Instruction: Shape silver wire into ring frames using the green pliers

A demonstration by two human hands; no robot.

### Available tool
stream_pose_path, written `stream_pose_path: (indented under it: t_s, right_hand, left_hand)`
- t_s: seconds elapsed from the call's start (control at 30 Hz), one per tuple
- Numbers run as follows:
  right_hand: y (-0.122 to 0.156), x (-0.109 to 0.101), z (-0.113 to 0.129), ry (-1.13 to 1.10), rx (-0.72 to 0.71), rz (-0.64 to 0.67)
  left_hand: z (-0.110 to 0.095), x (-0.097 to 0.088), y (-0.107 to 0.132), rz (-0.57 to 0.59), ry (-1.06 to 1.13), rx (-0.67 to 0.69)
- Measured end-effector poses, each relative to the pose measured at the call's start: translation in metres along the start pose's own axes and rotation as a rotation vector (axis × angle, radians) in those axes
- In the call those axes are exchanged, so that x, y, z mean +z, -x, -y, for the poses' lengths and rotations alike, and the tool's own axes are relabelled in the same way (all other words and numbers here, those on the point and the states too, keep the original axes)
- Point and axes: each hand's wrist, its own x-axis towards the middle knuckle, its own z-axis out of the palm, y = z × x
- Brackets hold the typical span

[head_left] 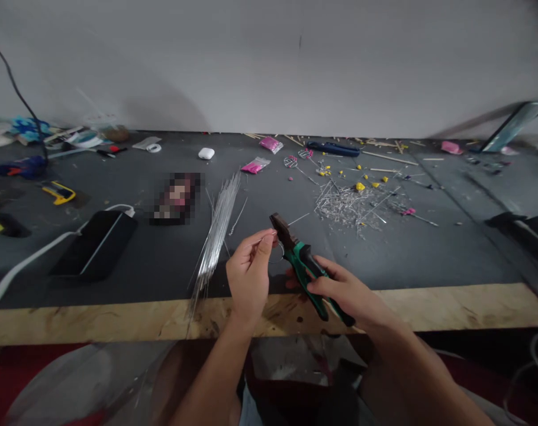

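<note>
My left hand (pixel 251 269) is closed, pinching a thin wire (pixel 275 259) that bends into a loop. In my right hand (pixel 344 290) is a pair of pliers (pixel 302 257) with green and black handles. Its jaws point up and left, close to my left fingertips and at the wire. A straight wire end (pixel 299 219) sticks out to the right of the jaws. Whether the jaws grip the wire is too small to tell. Left of my left hand lies a bundle of straight wires (pixel 218 231).
A pile of cut wire pieces (pixel 344 207) lies right of centre, with yellow bits around it. Behind are pink packets (pixel 256 165) and a dark blue tool (pixel 333 149). A black power bank (pixel 95 245) with a white cable and a yellow cutter (pixel 59 192) lie left. A wooden strip (pixel 118 319) edges the table.
</note>
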Motion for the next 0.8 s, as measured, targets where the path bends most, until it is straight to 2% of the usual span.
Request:
stream_pose_path:
  t_s: [0.53, 0.8]
  right_hand:
    - [0.0029, -0.002, -0.0009, -0.033, 0.043, -0.014]
    - [0.0007, -0.0022, -0.0006, 0.08, 0.004, -0.034]
  left_hand:
    - [0.0037, 0.0007, 0.0027, 0.061, -0.088, 0.061]
    - [0.0055, 0.0033, 0.0038, 0.048, -0.033, 0.063]
